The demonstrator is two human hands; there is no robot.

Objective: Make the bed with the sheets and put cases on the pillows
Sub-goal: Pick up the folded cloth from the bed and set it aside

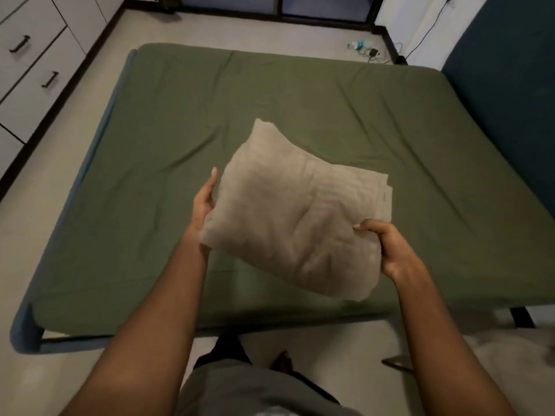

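A folded beige sheet (288, 211) hangs in the air above the near half of the bed, held between both hands. My left hand (205, 202) holds its left edge, thumb pointing up along the cloth and fingers hidden beneath it. My right hand (387, 247) grips the near right corner, fingers curled over the fabric. Below lies the mattress, covered by a smooth olive-green fitted sheet (156, 151) with a few creases. No pillows show in this view.
A blue bed frame (25, 328) edges the mattress at left and front. White drawers (33, 64) stand at far left, a dark blue headboard (507, 94) at right. Cables and a charger (374, 52) lie on the floor beyond the bed. My feet stand at the bed's near edge.
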